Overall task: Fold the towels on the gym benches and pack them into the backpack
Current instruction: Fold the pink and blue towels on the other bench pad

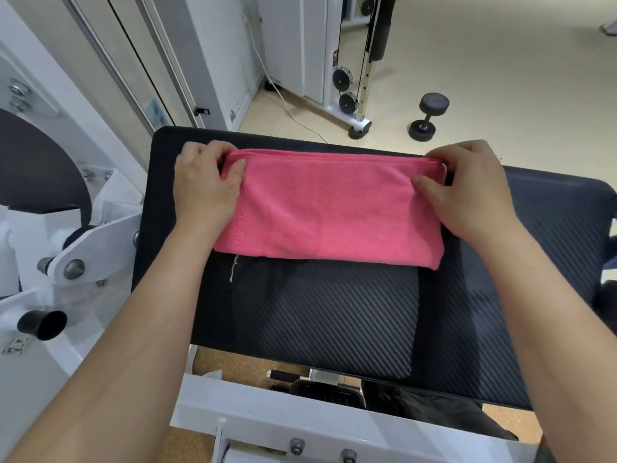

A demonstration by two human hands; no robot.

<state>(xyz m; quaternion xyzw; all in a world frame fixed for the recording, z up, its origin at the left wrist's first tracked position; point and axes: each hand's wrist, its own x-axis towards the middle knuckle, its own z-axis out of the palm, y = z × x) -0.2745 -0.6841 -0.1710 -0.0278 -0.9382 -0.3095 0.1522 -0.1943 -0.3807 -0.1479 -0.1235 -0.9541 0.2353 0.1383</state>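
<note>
A pink towel, folded into a wide band, lies across the far half of the black padded bench. My left hand pinches the towel's far left corner between thumb and fingers. At the far right corner my right hand pinches the stacked edges the same way. The folded edge of the towel faces me. No backpack is in view.
White machine frame and a black roller stand to the left of the bench. A black dumbbell lies on the beige floor beyond, beside a cable machine base. A white cord trails on the floor.
</note>
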